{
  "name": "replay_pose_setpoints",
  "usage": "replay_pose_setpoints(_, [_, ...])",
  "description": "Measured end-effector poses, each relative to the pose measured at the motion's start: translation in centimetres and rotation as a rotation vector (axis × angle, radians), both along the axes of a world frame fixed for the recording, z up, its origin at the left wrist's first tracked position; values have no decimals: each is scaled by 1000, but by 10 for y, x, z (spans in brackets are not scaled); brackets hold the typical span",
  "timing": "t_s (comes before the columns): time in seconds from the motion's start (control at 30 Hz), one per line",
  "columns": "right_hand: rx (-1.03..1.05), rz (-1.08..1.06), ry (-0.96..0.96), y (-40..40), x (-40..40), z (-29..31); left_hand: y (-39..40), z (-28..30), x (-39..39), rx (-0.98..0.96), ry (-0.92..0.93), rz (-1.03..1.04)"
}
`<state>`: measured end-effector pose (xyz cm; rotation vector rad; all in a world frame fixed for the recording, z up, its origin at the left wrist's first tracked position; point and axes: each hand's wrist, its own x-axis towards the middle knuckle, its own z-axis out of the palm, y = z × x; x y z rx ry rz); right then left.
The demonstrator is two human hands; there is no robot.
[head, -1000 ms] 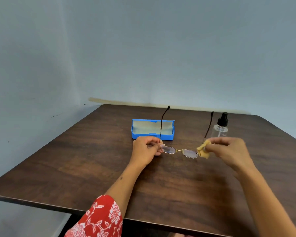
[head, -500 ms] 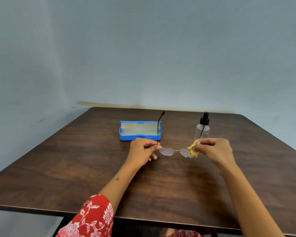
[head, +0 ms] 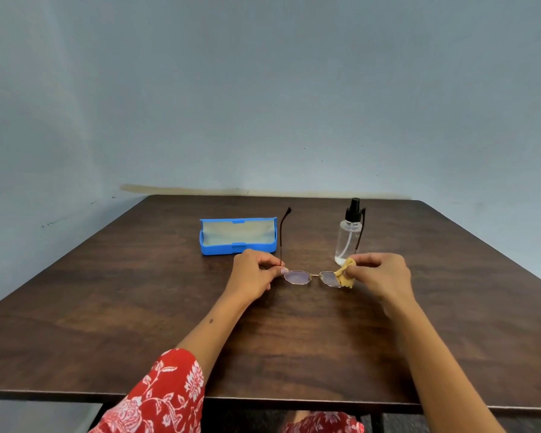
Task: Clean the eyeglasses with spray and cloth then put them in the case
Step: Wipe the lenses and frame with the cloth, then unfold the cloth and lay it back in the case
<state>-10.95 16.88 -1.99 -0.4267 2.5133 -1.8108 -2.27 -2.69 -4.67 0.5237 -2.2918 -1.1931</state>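
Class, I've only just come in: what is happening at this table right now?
A person is cleaning glasses held over a wooden table. The left hand pinches the frame at one end, and the right hand presses a yellow cloth against the lens at the other end. The temples are unfolded and point away from the person. Behind, a blue case lies open and a spray bottle stands upright, both untouched.

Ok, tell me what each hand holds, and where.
Left hand pinches the eyeglasses at their left hinge corner; right hand presses the yellow cloth on the right lens.
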Motion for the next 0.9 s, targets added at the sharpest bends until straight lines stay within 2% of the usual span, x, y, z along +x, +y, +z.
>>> replay_pose_setpoints(0.2, [-143, -9, -98, 11, 4, -4, 2, 1, 1, 54, -1, -6])
replay_pose_setpoints(0.37, [-368, 221, -239, 10, 29, 5, 1, 9, 14, 109, -22, 41])
replay_pose_setpoints(0.43, [-423, 317, -259, 7, 40, 8, 8, 14, 29, 161, 71, 97])
replay_pose_setpoints(0.5, [-458, 427, -261, 3, 51, 10, 23, 21, 49, 318, 175, 91])
replay_pose_setpoints(0.57, [-474, 539, -254, -5, 61, 10, 40, 28, 70, 522, 234, 3])
replay_pose_setpoints(0.63, [-477, 613, -244, -13, 68, 8, 52, 31, 86, 649, 254, -76])
replay_pose_setpoints(0.9, [-372, 693, -177, -34, 84, 2, 49, 16, 102, 684, 386, -23])
